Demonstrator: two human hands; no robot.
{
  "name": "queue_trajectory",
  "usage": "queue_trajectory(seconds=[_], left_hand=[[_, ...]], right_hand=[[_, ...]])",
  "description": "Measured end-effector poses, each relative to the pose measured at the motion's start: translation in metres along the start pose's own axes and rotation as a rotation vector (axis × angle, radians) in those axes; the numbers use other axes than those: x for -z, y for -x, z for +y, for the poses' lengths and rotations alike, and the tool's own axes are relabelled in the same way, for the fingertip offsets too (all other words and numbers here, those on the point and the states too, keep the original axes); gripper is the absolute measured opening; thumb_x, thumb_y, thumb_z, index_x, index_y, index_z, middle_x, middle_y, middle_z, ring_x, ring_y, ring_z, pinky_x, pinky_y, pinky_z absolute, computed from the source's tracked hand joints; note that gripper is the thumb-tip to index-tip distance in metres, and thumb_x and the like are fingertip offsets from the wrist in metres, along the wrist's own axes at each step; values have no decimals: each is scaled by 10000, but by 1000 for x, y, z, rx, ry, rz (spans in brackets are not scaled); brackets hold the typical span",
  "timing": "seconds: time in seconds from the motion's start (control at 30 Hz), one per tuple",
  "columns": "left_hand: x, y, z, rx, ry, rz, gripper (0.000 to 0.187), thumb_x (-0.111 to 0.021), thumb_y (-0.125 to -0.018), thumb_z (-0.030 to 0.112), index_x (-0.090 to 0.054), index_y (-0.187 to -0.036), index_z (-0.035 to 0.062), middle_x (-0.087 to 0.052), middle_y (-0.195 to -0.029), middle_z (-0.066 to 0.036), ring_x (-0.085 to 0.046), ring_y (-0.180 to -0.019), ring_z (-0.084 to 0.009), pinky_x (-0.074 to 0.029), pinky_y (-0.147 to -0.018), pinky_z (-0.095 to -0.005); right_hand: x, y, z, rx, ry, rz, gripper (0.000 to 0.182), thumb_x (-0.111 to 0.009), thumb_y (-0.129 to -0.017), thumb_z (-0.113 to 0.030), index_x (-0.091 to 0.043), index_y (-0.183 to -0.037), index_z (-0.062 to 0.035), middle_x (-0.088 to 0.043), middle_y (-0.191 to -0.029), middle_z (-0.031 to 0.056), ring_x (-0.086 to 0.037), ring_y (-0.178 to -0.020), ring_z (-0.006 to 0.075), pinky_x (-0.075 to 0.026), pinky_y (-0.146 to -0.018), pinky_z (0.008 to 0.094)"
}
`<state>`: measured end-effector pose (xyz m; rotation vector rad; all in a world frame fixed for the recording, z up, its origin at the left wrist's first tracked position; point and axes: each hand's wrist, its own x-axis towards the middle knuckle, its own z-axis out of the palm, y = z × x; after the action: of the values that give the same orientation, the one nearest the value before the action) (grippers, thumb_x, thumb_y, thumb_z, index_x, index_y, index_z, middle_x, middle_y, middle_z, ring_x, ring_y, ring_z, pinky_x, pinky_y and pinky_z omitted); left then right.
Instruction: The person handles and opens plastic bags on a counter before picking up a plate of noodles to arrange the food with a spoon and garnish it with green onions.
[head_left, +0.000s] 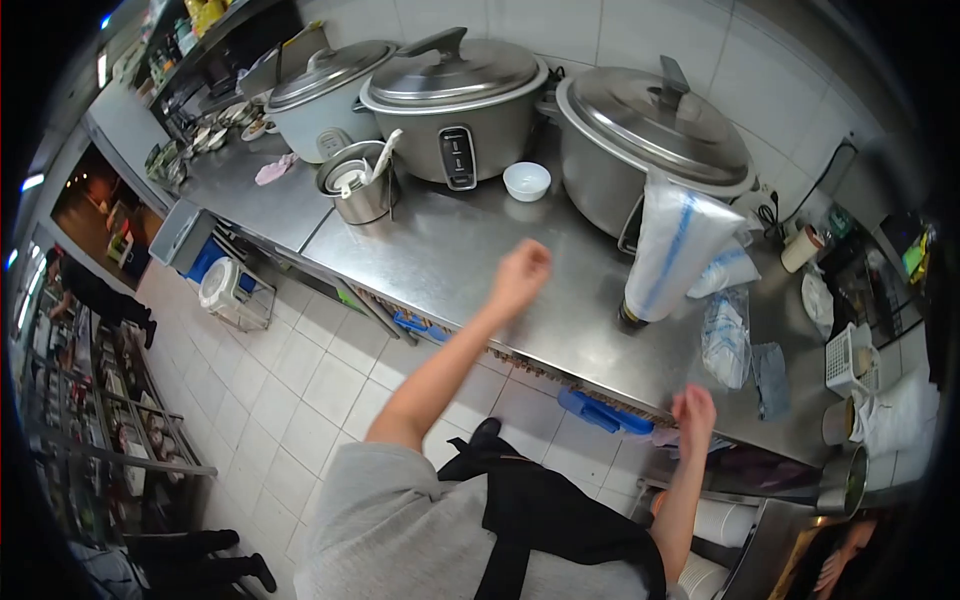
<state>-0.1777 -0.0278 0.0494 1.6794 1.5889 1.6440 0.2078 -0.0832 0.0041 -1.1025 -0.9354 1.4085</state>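
Observation:
My left hand [524, 272] is over the steel counter [440, 250], fingers curled in, with no object showing in it. The small white bowl [527, 182] stands just beyond it, in front of the middle rice cooker [455, 130]. My right hand [693, 405] is at the counter's front edge, its fingers bent and somewhat smeared by motion; I see nothing held in it. Nearest to that hand are a clear plastic packet [726, 340] and an upright holder draped with a blue-striped plastic bag [680, 240].
Two more lidded rice cookers [650, 150] [325, 100] line the wall. A steel pot with utensils [358, 190] sits left of my left hand. A white basket [852, 358] is at the right. On the floor stands a white stool [235, 292]; other people [100, 295] are at the left.

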Motion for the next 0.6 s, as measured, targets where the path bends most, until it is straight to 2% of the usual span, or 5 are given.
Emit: queue_trajectory(seconds=[0.07,0.17,0.27,0.4,0.6], left_hand=[[76,-19,-11,-47,-183,188,131,-573,-717,12,-539,-840,39,-555,-722,-44,-531,-670,-116,-438,-620,-244],[186,-45,-49,-32,-366,508,94,-547,-748,23,-543,-841,33,-560,-726,-37,-534,-638,-112,-440,-604,-230],[277,-67,-95,98,-695,557,177,-608,-688,129,-539,-828,46,-596,-777,-113,-578,-751,-267,-453,-665,-377],[322,-94,-124,309,-1014,440,259,-610,-702,221,-532,-874,45,-607,-815,-132,-568,-805,-321,-451,-703,-422],[337,-122,-149,404,-1153,274,366,-612,-681,314,-528,-912,44,-617,-860,-180,-570,-852,-348,-466,-711,-440]], right_hand=[[49,45,9,74,90,28,114,-537,-849,-134,-528,-926,-51,-538,-673,39,-477,-551,86,-374,-466,199],[103,125,42,-17,78,470,119,-585,-823,-186,-540,-869,-86,-545,-616,9,-454,-459,44,-327,-379,155],[141,192,90,-177,169,758,95,-575,-823,-197,-525,-822,-115,-561,-596,19,-431,-392,50,-301,-316,166],[115,198,139,-294,187,732,112,-573,-818,-193,-542,-887,-109,-569,-601,29,-435,-372,61,-310,-294,181],[-39,129,133,-186,225,392,137,-541,-819,-149,-520,-909,-48,-576,-662,69,-439,-396,79,-328,-348,191]])
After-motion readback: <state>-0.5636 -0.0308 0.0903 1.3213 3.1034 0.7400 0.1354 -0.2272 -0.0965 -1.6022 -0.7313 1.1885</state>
